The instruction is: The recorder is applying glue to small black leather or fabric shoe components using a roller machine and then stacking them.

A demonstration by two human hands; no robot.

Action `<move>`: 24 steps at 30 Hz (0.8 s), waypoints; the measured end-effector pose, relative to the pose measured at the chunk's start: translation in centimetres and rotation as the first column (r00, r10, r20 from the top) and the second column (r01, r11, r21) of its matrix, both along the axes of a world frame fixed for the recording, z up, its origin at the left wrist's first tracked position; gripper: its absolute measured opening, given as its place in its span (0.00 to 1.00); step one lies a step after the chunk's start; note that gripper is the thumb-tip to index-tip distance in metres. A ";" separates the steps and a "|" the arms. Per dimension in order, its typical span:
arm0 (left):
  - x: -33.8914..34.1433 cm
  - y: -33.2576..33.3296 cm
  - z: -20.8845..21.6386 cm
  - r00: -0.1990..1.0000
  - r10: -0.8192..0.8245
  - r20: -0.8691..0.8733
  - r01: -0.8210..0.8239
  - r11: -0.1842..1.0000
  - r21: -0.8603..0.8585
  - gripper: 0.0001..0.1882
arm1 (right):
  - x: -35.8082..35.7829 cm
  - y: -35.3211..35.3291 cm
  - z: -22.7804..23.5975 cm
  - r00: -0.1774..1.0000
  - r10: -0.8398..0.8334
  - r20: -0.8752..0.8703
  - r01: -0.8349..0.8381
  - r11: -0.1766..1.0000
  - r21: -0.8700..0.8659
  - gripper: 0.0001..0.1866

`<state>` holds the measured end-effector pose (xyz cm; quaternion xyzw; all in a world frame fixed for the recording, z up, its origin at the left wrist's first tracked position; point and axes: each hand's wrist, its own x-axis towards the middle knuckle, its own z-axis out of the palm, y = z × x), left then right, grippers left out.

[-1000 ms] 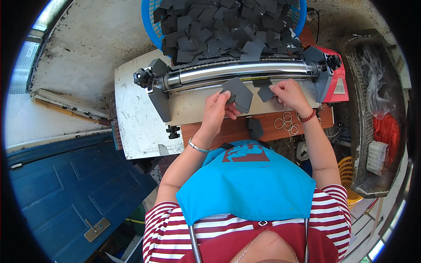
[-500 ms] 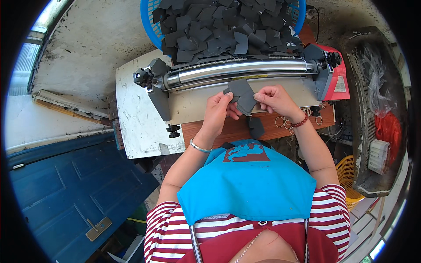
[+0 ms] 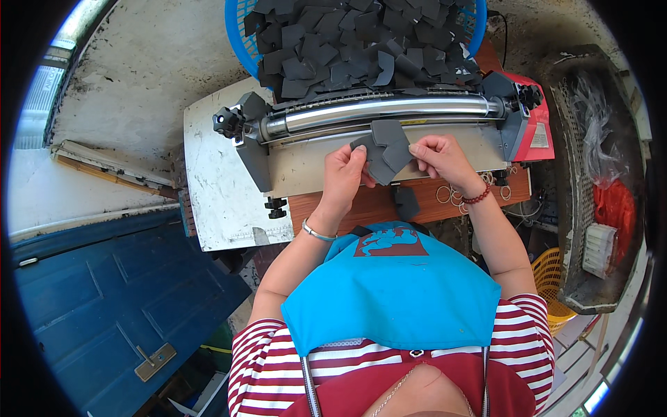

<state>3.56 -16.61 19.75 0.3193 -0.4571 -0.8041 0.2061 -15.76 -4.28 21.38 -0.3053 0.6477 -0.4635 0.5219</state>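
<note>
L hand (image 3: 340, 179) pinched shut on dk-grey pcs (image 3: 397, 149); R hand (image 3: 446, 161), out to side 1 s ago, now pinching their R edge, so bunch held both sides.

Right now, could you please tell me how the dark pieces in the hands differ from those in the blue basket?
The held pieces are few and overlap between the left hand and right hand; the heaped pieces are many and lie at mixed angles in the blue basket. The held pieces are in front of the metal roller, the heaped pieces behind it. Both are dark and thin.
</note>
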 end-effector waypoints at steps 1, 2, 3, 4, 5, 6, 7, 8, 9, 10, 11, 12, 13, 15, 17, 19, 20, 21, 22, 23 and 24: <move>0.0 0.0 0.1 1.000 0.022 0.016 -0.021 0.999 -0.043 0.14 | -0.3 0.1 0.2 1.000 -0.023 -0.013 0.023 0.999 0.025 0.13; 0.1 -0.1 0.2 0.999 0.044 0.031 -0.041 0.995 -0.086 0.14 | -0.6 0.2 0.4 0.999 -0.045 -0.027 0.046 0.998 0.050 0.13; 0.1 -0.1 0.3 0.999 0.044 0.031 -0.041 0.996 -0.085 0.14 | -0.9 0.2 0.5 0.999 -0.045 -0.027 0.046 0.998 0.051 0.13; 0.1 -0.2 0.5 0.999 0.036 0.038 -0.033 0.995 -0.089 0.14 | -1.3 0.3 0.7 0.999 -0.026 -0.027 0.028 0.997 0.069 0.13; 0.1 -0.2 0.6 0.999 0.028 0.044 -0.024 0.995 -0.093 0.14 | -1.5 0.3 0.7 1.000 -0.007 -0.027 0.009 0.996 0.087 0.13; 0.0 -0.1 0.5 0.999 0.027 0.044 -0.023 0.996 -0.092 0.14 | -1.5 0.3 0.7 1.000 -0.008 -0.027 0.010 0.996 0.088 0.13; -0.2 -0.2 0.5 0.999 0.000 0.044 0.004 0.996 -0.094 0.14 | -1.4 0.2 0.7 1.000 0.014 -0.013 -0.013 0.998 0.058 0.14; -0.2 -0.2 0.6 0.999 -0.027 0.045 0.031 0.995 -0.096 0.14 | -1.3 0.1 0.7 0.999 0.036 -0.001 -0.036 0.999 0.028 0.14; -0.3 -0.1 0.7 0.999 -0.026 0.045 0.030 0.995 -0.096 0.14 | -1.2 0.1 0.7 0.999 0.037 0.000 -0.037 0.999 0.028 0.14; -0.4 -0.1 0.9 0.999 -0.025 0.038 0.027 0.997 -0.072 0.13 | -1.1 0.0 0.7 0.999 0.040 -0.013 -0.039 0.999 0.028 0.14; -0.5 0.0 1.0 0.999 -0.023 0.031 0.025 0.999 -0.048 0.13 | -1.0 0.0 0.6 0.999 0.042 -0.025 -0.041 0.999 0.029 0.14; -0.5 -0.1 0.9 0.999 -0.023 0.032 0.025 0.999 -0.048 0.13 | -0.9 0.0 0.5 0.999 0.042 -0.025 -0.041 0.999 0.029 0.14; -0.4 -0.1 0.7 0.999 -0.029 0.030 0.031 0.998 -0.056 0.12 | -0.8 0.0 0.5 0.999 0.051 -0.019 -0.050 0.998 0.031 0.14; -0.4 -0.2 0.6 0.999 -0.035 0.029 0.036 0.997 -0.063 0.12 | -0.7 0.1 0.3 0.998 0.060 -0.013 -0.059 0.998 0.033 0.14; -0.5 -0.1 0.7 0.999 -0.030 0.026 0.031 0.999 -0.036 0.12 | -0.6 0.2 0.2 0.998 0.057 -0.010 -0.057 0.998 0.023 0.14; -0.5 -0.1 1.1 0.999 -0.028 0.020 0.028 0.999 -0.026 0.11 | -0.6 0.2 0.3 0.999 0.053 -0.013 -0.052 0.998 0.027 0.14; -0.5 -0.1 1.3 1.000 -0.025 0.014 0.026 1.000 -0.017 0.11 | -0.6 0.2 0.3 0.999 0.048 -0.016 -0.048 0.998 0.030 0.14; -0.5 -0.1 1.2 1.000 -0.026 0.015 0.026 1.000 -0.017 0.11 | -0.6 0.2 0.3 0.999 0.048 -0.016 -0.047 0.998 0.030 0.14; -0.5 -0.1 1.0 1.000 -0.022 0.016 0.022 0.999 -0.034 0.11 | -0.5 0.2 0.3 0.999 0.048 -0.024 -0.047 0.998 0.033 0.14; -0.5 0.0 0.9 1.000 -0.018 0.017 0.019 0.999 -0.051 0.11 | -0.5 0.3 0.3 0.998 0.048 -0.032 -0.047 0.998 0.035 0.13; -0.5 0.0 0.7 1.000 -0.018 0.017 0.018 0.999 -0.050 0.11 | -0.5 0.3 0.3 0.998 0.049 -0.032 -0.047 0.998 0.036 0.13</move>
